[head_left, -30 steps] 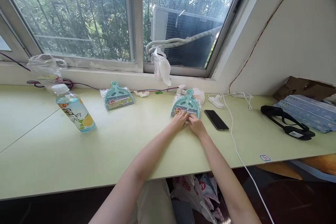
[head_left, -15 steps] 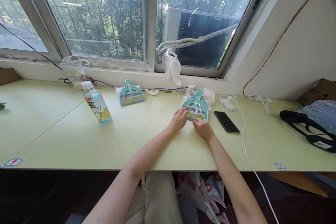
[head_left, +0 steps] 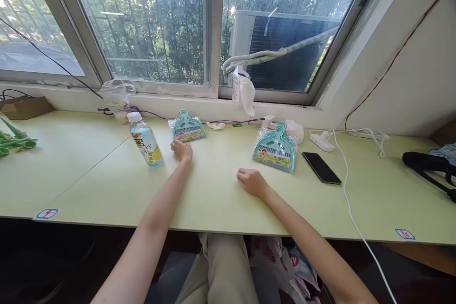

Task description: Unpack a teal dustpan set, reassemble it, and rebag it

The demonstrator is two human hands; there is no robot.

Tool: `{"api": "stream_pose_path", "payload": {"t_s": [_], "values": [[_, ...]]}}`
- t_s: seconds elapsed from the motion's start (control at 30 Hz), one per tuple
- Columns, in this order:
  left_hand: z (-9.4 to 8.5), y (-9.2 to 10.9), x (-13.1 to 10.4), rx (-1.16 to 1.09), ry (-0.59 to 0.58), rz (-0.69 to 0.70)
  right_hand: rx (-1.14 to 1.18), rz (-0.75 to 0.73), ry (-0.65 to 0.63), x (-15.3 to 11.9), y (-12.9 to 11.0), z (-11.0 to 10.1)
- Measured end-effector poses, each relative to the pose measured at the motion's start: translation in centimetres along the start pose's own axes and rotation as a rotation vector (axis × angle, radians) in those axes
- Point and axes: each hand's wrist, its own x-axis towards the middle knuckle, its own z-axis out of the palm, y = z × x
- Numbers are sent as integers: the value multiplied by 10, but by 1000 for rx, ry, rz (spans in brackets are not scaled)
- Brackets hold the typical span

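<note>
Two mini dustpan and brush sets in clear plastic wrap lie on the pale green table. My left hand (head_left: 182, 150) is at the lower left corner of the left dustpan and brush set (head_left: 188, 128), its bent fingers closed on the packet's edge. The right dustpan and brush set (head_left: 276, 150) lies flat with its turquoise handle toward the window, and no hand touches it. My right hand (head_left: 251, 181) rests on the table just left of and nearer than that set, its fingers curled in with nothing visible in them.
A bottle with a lemon label (head_left: 146, 140) stands left of my left hand. A black phone (head_left: 321, 167) and a white cable (head_left: 347, 194) lie to the right. Green plant stalks (head_left: 16, 140) and a cardboard box (head_left: 28, 107) are at far left, with a black strap (head_left: 427, 166) at far right.
My left hand has left the right set and moved left to the other one. My right hand has let go of the right set and drawn back left. The view has turned slightly left.
</note>
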Motion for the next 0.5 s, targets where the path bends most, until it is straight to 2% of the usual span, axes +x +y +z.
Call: {"api": "stream_pose_path", "payload": {"t_s": [0.13,0.27,0.37,0.5], "values": [[2,-13,31,13,50,-86,179,42,18,48,-27,17],[3,-17,36,-45,4,-85,316,86,52,93,-44,35],[2,-19,35,-61,-39,-74,347,83,53,103,-48,39],[2,-20,35,-72,-67,-89,361,86,58,92,-46,34]]}}
